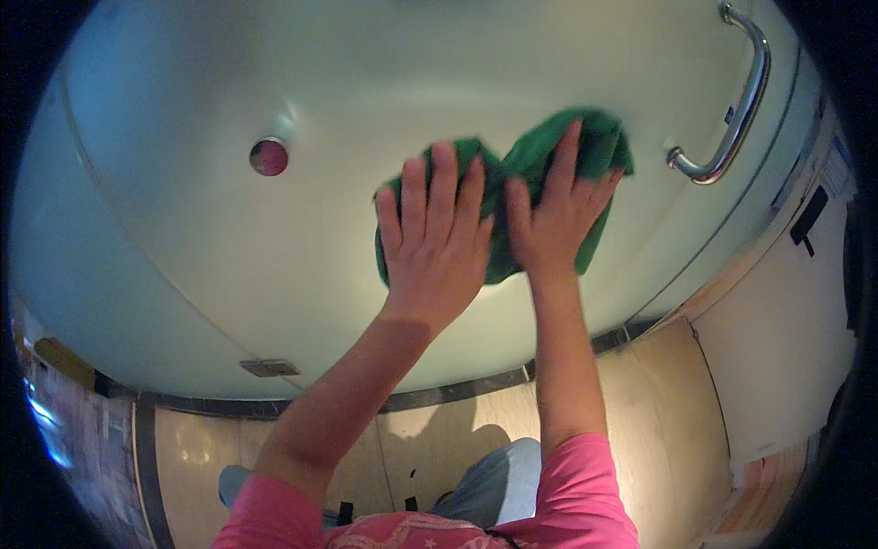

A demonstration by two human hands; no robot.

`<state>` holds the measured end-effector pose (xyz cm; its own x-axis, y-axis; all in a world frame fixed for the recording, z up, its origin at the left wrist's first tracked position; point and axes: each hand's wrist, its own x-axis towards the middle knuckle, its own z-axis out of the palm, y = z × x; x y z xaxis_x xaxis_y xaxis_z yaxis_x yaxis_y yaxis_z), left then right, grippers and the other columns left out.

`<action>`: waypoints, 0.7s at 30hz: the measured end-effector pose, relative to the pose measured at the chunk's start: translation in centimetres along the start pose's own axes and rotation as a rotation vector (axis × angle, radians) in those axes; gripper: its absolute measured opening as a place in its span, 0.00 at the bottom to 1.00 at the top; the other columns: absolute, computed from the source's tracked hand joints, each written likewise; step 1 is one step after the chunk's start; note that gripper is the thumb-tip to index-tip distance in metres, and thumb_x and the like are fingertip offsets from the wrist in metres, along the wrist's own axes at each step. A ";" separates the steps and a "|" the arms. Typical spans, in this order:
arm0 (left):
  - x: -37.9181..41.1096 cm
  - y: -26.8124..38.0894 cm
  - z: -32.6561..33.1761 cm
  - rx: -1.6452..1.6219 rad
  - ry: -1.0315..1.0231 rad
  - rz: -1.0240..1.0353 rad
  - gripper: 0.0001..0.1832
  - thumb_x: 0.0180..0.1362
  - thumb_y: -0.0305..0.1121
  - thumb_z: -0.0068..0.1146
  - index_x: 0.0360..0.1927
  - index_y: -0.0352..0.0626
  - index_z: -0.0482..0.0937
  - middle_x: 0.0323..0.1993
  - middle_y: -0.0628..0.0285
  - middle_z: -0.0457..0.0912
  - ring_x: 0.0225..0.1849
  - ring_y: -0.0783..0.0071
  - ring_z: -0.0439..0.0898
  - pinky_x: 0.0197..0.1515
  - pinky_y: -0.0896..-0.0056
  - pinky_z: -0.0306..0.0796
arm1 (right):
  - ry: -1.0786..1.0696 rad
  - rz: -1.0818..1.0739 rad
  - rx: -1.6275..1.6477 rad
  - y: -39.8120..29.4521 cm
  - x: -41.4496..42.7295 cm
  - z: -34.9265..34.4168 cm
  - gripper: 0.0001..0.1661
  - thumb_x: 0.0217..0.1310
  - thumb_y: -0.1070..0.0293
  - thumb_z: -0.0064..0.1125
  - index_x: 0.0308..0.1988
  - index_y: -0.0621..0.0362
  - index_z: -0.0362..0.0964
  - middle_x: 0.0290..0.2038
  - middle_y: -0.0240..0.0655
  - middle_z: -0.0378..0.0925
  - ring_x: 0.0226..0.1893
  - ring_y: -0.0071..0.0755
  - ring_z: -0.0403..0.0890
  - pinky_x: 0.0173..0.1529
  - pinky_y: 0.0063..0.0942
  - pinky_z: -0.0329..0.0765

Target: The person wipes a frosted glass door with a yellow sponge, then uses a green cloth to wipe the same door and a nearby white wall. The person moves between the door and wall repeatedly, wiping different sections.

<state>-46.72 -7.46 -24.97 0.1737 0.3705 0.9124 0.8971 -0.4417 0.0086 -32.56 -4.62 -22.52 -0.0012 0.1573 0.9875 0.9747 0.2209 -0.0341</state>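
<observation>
A green cloth lies spread against a frosted glass panel in front of me. My left hand presses flat on the cloth's left part, its fingers apart. On the right part rests my right hand, fingers spread, with some cloth bunched around the fingertips. The two hands are side by side, the thumbs near each other. Both palms are hidden, so whether either hand pinches the cloth does not show.
A curved metal door handle sticks out at the upper right. A round metal fitting is at the left, and a metal clamp sits low on the glass. Below is a tiled floor; a white panel stands at the right.
</observation>
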 end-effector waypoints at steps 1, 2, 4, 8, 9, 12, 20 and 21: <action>1.8 0.7 -0.4 -0.022 0.008 -0.004 0.33 0.55 0.43 0.51 0.63 0.43 0.59 0.69 0.47 0.44 0.69 0.43 0.40 0.65 0.38 0.31 | 0.067 -0.035 0.011 0.8 1.8 0.0 0.47 0.51 0.38 0.49 0.64 0.53 0.52 0.58 0.55 0.59 0.58 0.64 0.57 0.64 0.61 0.42; 3.2 1.0 -0.6 -0.005 0.036 0.009 0.33 0.55 0.43 0.51 0.64 0.44 0.59 0.69 0.48 0.44 0.70 0.45 0.40 0.66 0.41 0.31 | 0.111 -0.032 0.038 1.4 3.0 0.4 0.46 0.51 0.39 0.50 0.64 0.52 0.52 0.57 0.54 0.59 0.59 0.62 0.57 0.64 0.62 0.42; 4.5 2.4 -0.8 -0.041 0.065 -0.012 0.33 0.55 0.43 0.51 0.64 0.44 0.59 0.69 0.49 0.44 0.70 0.46 0.40 0.66 0.41 0.31 | 0.125 -0.048 0.048 2.4 4.1 -0.1 0.46 0.51 0.40 0.51 0.64 0.52 0.52 0.58 0.54 0.59 0.59 0.61 0.57 0.63 0.62 0.43; 2.6 2.7 1.6 0.067 0.065 0.013 0.34 0.53 0.45 0.53 0.63 0.49 0.61 0.69 0.51 0.45 0.69 0.48 0.43 0.65 0.40 0.34 | 0.097 0.002 0.049 3.4 1.5 0.2 0.47 0.50 0.38 0.49 0.64 0.53 0.52 0.60 0.55 0.56 0.60 0.63 0.55 0.63 0.62 0.42; 1.3 2.5 2.4 0.113 0.053 0.025 0.34 0.53 0.46 0.53 0.63 0.50 0.61 0.69 0.51 0.46 0.69 0.48 0.44 0.65 0.40 0.34 | 0.081 0.024 0.059 3.4 0.1 0.5 0.48 0.51 0.37 0.48 0.64 0.53 0.52 0.60 0.55 0.56 0.60 0.63 0.54 0.64 0.62 0.41; -2.2 2.9 4.4 0.158 0.069 0.102 0.30 0.51 0.48 0.55 0.58 0.52 0.68 0.68 0.52 0.50 0.68 0.49 0.48 0.64 0.40 0.40 | -0.015 0.144 0.033 4.1 -4.8 0.3 0.50 0.51 0.33 0.43 0.63 0.57 0.51 0.61 0.57 0.54 0.62 0.67 0.50 0.63 0.63 0.38; -9.4 3.5 7.6 0.219 0.011 0.174 0.25 0.51 0.51 0.56 0.52 0.54 0.74 0.67 0.55 0.51 0.68 0.52 0.45 0.63 0.42 0.41 | -0.190 0.236 0.005 5.4 -14.4 1.0 0.52 0.57 0.32 0.32 0.65 0.63 0.39 0.63 0.59 0.46 0.64 0.67 0.44 0.64 0.61 0.33; -9.8 3.6 8.0 0.212 0.008 0.184 0.25 0.51 0.51 0.56 0.52 0.54 0.74 0.67 0.54 0.51 0.69 0.52 0.44 0.63 0.42 0.41 | -0.224 0.261 0.007 5.6 -14.9 0.9 0.53 0.57 0.32 0.32 0.65 0.64 0.38 0.63 0.59 0.46 0.64 0.67 0.44 0.64 0.61 0.33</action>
<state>-41.97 -6.17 -37.12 0.3391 0.2930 0.8940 0.9159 -0.3197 -0.2427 -27.32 -4.83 -37.61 0.1979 0.4168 0.8872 0.9472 0.1517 -0.2825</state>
